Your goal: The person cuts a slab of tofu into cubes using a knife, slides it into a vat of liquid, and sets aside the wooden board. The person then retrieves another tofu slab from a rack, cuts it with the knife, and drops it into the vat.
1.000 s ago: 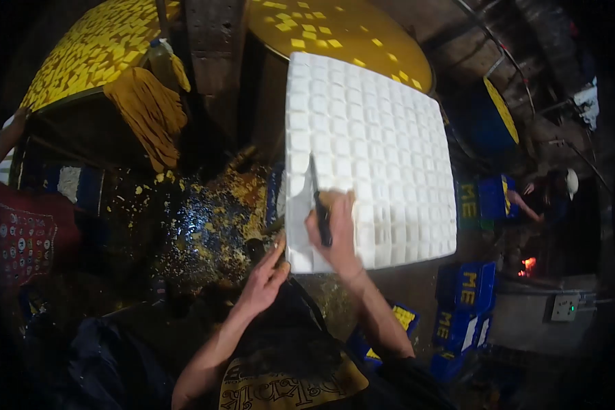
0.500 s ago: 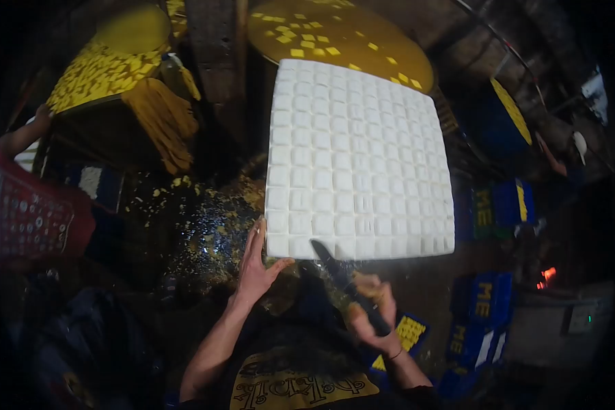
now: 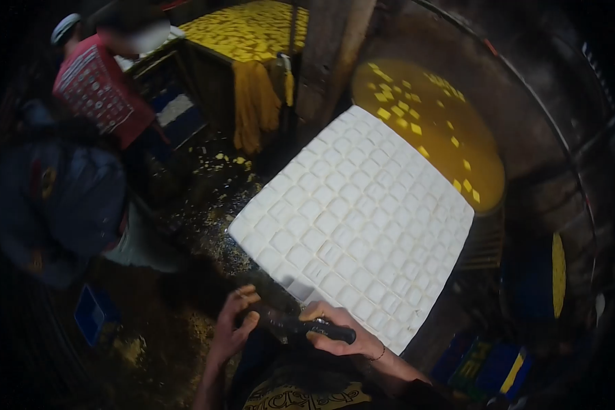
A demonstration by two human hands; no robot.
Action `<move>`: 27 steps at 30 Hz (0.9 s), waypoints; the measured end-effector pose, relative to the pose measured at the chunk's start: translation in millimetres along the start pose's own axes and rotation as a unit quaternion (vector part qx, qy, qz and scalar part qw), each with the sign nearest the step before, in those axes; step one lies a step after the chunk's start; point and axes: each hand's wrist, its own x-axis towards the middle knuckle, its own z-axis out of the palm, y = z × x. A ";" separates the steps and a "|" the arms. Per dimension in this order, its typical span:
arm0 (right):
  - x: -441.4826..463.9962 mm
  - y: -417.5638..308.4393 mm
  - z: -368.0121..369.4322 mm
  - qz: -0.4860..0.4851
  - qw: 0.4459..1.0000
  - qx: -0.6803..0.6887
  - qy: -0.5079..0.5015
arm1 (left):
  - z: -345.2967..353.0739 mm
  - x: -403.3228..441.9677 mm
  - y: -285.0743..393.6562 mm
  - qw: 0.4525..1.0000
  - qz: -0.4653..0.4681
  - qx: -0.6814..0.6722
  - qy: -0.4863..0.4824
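Note:
A large white slab point(image 3: 362, 212), marked all over in a grid of small squares, lies in front of me. A small notch shows in its near edge. My right hand point(image 3: 342, 333) is closed around the black handle of a knife point(image 3: 304, 326) at that near edge, and the blade points left. Beside the blade's tip, my left hand point(image 3: 238, 321) is off the slab with its fingers apart and slightly curled, holding nothing.
Beyond the slab is a round vat point(image 3: 430, 123) of orange liquid with yellow squares. A tray of yellow pieces point(image 3: 246, 27) and an orange cloth point(image 3: 255, 106) are at the upper left. Two people stand at left. Blue crates point(image 3: 96, 314) lie left and lower right.
The view has turned left, so the slab appears rotated. My left hand has left the slab's corner. The knife, earlier upon the slab, now points left before its near edge. Another person shows at left.

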 end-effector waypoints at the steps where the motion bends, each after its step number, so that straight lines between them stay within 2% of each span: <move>1: -7.5 2.1 1.8 -0.008 1.000 -0.003 -0.023 | 5.6 -17.5 -5.5 1.000 -0.017 -0.011 -0.014; 3: -22.0 4.5 2.6 -0.005 0.989 -0.098 -0.109 | 22.8 -50.7 -24.8 0.996 -0.059 -0.062 -0.016; 4: -31.2 2.9 3.6 -0.020 0.986 -0.100 -0.135 | 33.6 -65.7 -27.2 0.992 -0.081 -0.100 -0.003; 5: -40.3 -1.0 2.4 -0.014 0.981 -0.111 -0.156 | 41.8 -76.4 -20.8 0.999 -0.037 -0.032 0.004; 6: -49.3 -2.8 -0.8 -0.003 0.976 -0.125 -0.177 | 52.8 -87.0 -23.8 0.999 -0.037 -0.013 -0.002; 7: -58.0 0.5 -4.8 -0.018 0.970 -0.132 -0.204 | 65.3 -95.8 -27.7 0.999 -0.040 -0.016 0.003; 9: -74.9 9.5 -7.5 0.046 0.967 -0.150 -0.199 | 89.5 -113.4 -38.7 0.998 -0.037 -0.046 0.018; 12: -97.3 -4.1 -3.3 -0.012 0.944 -0.227 -0.240 | 119.0 -137.4 -37.7 0.995 -0.029 -0.087 0.047; 14: -111.9 6.7 -7.4 -0.027 0.934 -0.235 -0.268 | 140.1 -159.5 -35.9 0.980 -0.107 -0.153 0.075; 16: -115.4 7.6 -8.4 0.128 0.944 -0.131 -0.273 | 161.6 -184.3 -47.1 0.964 -0.137 -0.188 0.129; 18: -113.1 -3.5 -1.4 0.109 0.942 -0.097 -0.302 | 180.9 -202.7 -71.8 0.967 -0.101 -0.079 0.221; 19: -111.1 -7.3 0.7 0.111 0.933 -0.125 -0.318 | 176.4 -208.1 -38.3 0.944 -0.162 -0.172 0.232; 20: -106.5 -10.3 -2.6 0.113 0.923 -0.154 -0.334 | 183.2 -211.1 -38.1 0.940 -0.161 -0.170 0.249; 21: -103.9 7.1 -18.9 0.041 0.909 -0.180 -0.374 | 193.3 -216.8 -40.8 0.929 -0.188 -0.184 0.261; 22: -102.5 42.8 -30.9 -0.052 0.907 -0.191 -0.371 | 199.7 -215.2 -40.2 0.917 -0.213 -0.198 0.274; 23: -101.2 40.8 -30.5 -0.049 0.913 -0.180 -0.364 | 205.1 -211.1 -26.8 0.905 -0.253 -0.192 0.284; 24: -103.0 32.5 -32.1 -0.046 0.919 -0.167 -0.353 | 217.0 -207.9 -37.0 0.906 -0.220 -0.213 0.293; 26: -88.9 7.3 -40.4 -0.064 0.915 -0.167 -0.363 | 228.9 -193.4 -30.9 0.890 -0.278 -0.210 0.296; 27: -83.1 4.7 -46.9 -0.051 0.915 -0.183 -0.356 | 234.9 -186.6 -23.6 0.906 -0.232 -0.147 0.321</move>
